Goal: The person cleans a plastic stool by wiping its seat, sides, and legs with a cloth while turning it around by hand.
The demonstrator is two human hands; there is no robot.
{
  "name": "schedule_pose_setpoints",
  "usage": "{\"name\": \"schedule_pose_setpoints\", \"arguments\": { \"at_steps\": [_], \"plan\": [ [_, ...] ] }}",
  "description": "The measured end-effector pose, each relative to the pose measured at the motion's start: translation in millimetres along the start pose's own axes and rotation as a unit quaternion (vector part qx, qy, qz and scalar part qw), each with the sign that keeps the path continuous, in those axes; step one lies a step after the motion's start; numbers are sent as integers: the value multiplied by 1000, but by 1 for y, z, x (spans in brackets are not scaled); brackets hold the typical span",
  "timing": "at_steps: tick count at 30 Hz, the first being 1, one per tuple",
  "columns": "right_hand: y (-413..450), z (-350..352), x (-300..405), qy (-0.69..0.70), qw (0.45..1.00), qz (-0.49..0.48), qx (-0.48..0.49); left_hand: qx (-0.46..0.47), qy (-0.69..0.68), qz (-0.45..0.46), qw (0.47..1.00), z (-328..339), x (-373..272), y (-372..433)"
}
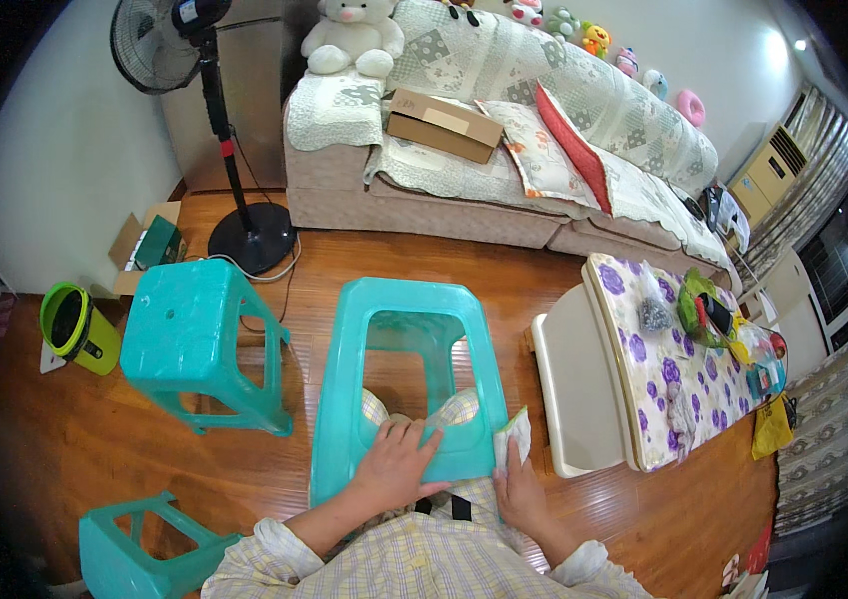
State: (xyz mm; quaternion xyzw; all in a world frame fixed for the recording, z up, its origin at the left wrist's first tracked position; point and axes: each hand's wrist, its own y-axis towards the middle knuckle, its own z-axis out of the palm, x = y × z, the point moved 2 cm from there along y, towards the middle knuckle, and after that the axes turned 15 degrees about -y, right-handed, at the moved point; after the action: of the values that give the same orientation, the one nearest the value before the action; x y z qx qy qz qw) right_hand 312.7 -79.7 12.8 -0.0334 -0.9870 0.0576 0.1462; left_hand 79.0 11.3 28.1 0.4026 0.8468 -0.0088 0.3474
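Observation:
A turquoise plastic stool (412, 296) lies tipped in front of my legs, with one open side frame facing up. Its opening shows the floor and parts of my plaid slippers. My left hand (396, 460) rests flat on the near part of the frame, thumb spread, gripping nothing. In my right hand (521, 490) is a folded white cloth (515, 438) with a green edge, held against the stool's right side. To the left, a second turquoise stool (184, 322) stands upright.
Another turquoise stool (124, 546) lies at lower left. A green bin (102, 348) and a black standing fan (251, 232) are farther left. Rightward stands a table with a flowered cover (644, 389), bearing bags. A cardboard box (442, 131) sits on the sofa (424, 210).

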Motion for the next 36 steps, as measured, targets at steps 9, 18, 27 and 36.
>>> {"name": "schedule_pose_setpoints", "arguments": {
  "at_steps": [9,18,27,36],
  "plan": [
    [60,7,-10,28,998,-36,-52,35,-13,-43,998,-7,2,2],
    [304,-3,16,24,989,-59,-133,14,-17,-59,998,-5,12,2],
    [355,-15,109,-161,976,-117,-89,9,-1,-69,998,-8,16,0],
    [334,12,220,-132,940,-274,-157,28,26,-63,997,3,8,9]
  ]
}}
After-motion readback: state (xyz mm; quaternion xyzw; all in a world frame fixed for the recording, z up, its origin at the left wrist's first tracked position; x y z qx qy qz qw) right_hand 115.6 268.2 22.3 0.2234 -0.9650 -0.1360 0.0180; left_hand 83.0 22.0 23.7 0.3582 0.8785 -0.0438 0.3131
